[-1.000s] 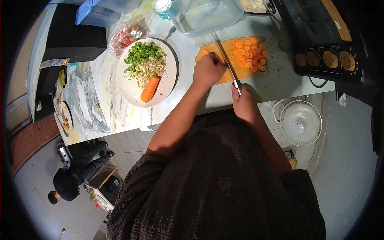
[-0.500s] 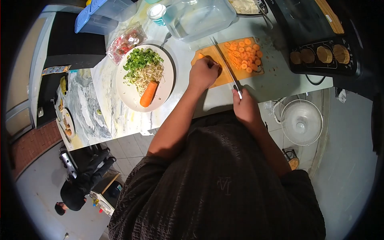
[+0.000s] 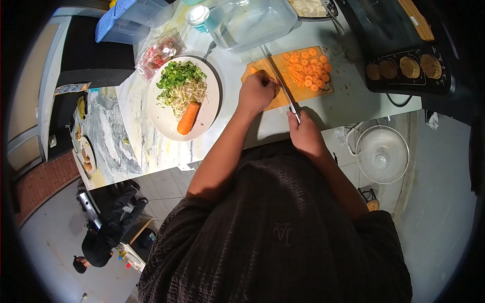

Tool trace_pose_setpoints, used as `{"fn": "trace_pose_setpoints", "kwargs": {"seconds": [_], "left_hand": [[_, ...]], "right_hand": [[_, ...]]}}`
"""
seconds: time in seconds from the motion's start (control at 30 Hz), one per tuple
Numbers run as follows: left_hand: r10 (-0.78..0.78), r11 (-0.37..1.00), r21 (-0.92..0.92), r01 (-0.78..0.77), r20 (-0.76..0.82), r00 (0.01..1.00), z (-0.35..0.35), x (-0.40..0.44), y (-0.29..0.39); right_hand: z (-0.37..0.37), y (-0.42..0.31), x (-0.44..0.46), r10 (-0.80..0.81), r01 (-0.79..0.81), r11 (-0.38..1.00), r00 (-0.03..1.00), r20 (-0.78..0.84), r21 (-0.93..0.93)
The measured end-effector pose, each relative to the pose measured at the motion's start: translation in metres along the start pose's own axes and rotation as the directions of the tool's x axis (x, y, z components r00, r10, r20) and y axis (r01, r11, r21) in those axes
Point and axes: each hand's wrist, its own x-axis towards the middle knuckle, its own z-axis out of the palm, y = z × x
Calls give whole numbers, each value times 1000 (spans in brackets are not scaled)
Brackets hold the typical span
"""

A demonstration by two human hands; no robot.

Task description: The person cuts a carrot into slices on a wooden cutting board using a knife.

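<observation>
My right hand [image 3: 305,134] is closed round the handle of a long knife [image 3: 278,76], whose blade lies across the wooden cutting board [image 3: 272,103]. Just left of the blade, my left hand [image 3: 257,93] presses curled fingers onto a piece of carrot [image 3: 253,70]; most of that piece is hidden under the hand. Carrot slices [image 3: 316,70] and thin carrot strips [image 3: 295,74] cover the board's right part. To the left, a white plate [image 3: 159,123] carries chopped greens [image 3: 179,76], bean sprouts [image 3: 187,96] and a larger carrot chunk [image 3: 188,119].
Behind the board stands a clear plastic container [image 3: 252,30], with a white tub [image 3: 198,17] beside it. A plastic bag [image 3: 160,53] touches the plate's far side. A black oven [image 3: 404,55] is at right, a fan [image 3: 381,154] below. Another person [image 3: 98,247] is at lower left.
The knife and my right hand have shifted slightly left, bringing the blade closer to my left hand. My left hand stays in place. The person at lower left has moved a little.
</observation>
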Motion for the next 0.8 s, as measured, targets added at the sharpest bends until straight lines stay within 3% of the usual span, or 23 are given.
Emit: {"fn": "trace_pose_setpoints", "kwargs": {"seconds": [0.33,0.8], "left_hand": [[-4,1000,-12,4,12,1000,1,3,-2],[11,992,128,-11,2,1000,-6,-8,14]], "right_hand": [[-1,-4,-2,32,-32,999,999,35,5],[0,-3,-1,-5,5,1000,1000,29,-17]]}}
